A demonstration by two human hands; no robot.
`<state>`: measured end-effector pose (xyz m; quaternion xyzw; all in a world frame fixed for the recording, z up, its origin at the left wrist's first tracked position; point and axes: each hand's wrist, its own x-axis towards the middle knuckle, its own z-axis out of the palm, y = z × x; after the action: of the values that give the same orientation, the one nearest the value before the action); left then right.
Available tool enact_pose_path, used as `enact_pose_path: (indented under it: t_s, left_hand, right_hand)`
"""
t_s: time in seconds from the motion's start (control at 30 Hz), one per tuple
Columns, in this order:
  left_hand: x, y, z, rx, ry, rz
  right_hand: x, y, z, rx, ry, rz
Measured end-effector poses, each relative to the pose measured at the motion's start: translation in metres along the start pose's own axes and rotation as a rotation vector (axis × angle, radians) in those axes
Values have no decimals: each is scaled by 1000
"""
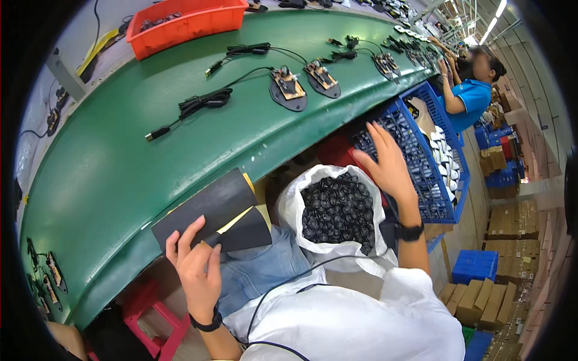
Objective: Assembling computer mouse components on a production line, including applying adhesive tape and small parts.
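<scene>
Beside the long, curved green worktop (114, 174), near right, stands an open white sack (291, 207) of small black coiled parts (337, 207). At the worktop's near edge is a flat black, yellow-edged sheet piece (211, 198); handling it seems the step in hand, and moving it next would call for a firm grip. The left hand (197, 265), fingers half curled, touches its near side, grip unclear; the right hand (388, 165), fingers loosely spread, hovers by the sack, visibly holding nothing.

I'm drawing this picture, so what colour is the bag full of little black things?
The bag is white, seen best in the head view.
</scene>
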<state>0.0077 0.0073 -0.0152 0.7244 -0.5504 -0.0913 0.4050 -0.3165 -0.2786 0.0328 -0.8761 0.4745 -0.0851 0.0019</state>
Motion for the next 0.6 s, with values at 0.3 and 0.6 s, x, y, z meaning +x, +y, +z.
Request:
enact_pose_path:
  t_s: [0.3,0.6]
  left_hand:
    - [-3,-8,-4,45,-53,10]
    - [-4,-7,-4,67,-27,5]
  right_hand:
    - [-158,-2,52,139,-281,459]
    - [-146,-60,64,144,346,35]
